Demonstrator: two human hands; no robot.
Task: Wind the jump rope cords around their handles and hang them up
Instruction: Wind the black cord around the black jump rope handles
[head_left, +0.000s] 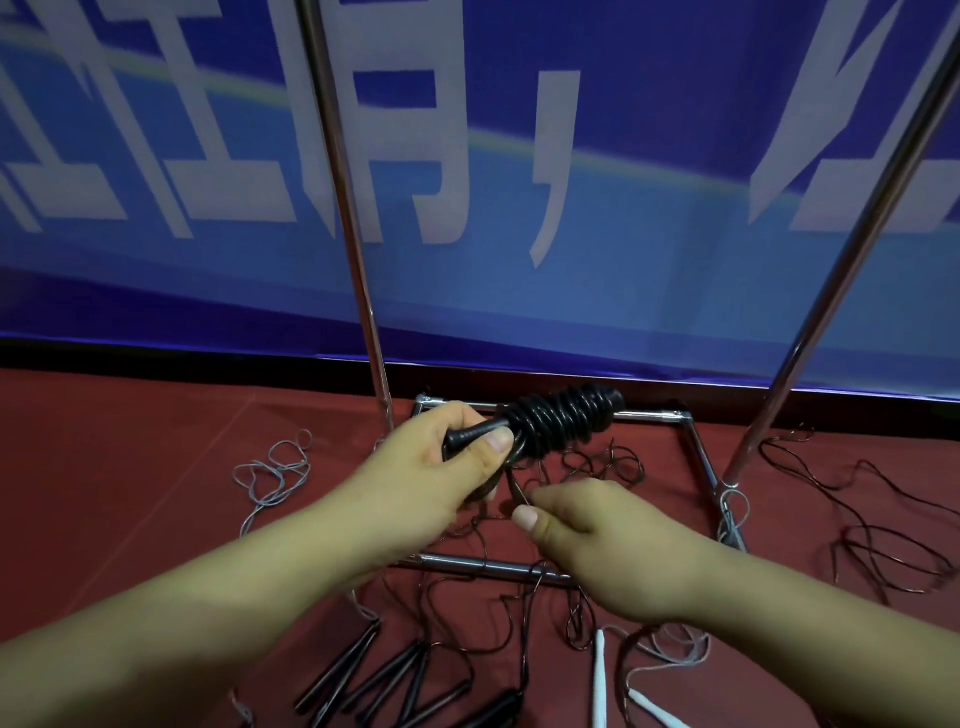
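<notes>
My left hand (441, 478) grips the black handles of a jump rope, whose cord is wound in a thick black coil (563, 421) round them, pointing up and to the right. Just below it my right hand (587, 525) pinches the loose end of the thin dark cord (514, 491) between thumb and fingers. Both hands are held above the square chrome base (488, 564) of a hanging rack.
Two chrome rack poles (348, 218) (841, 275) rise left and right before a blue banner. On the red floor lie several loose black handles (384, 680), white handles (600, 675), tangled dark cords (883, 540) and grey cords (272, 478).
</notes>
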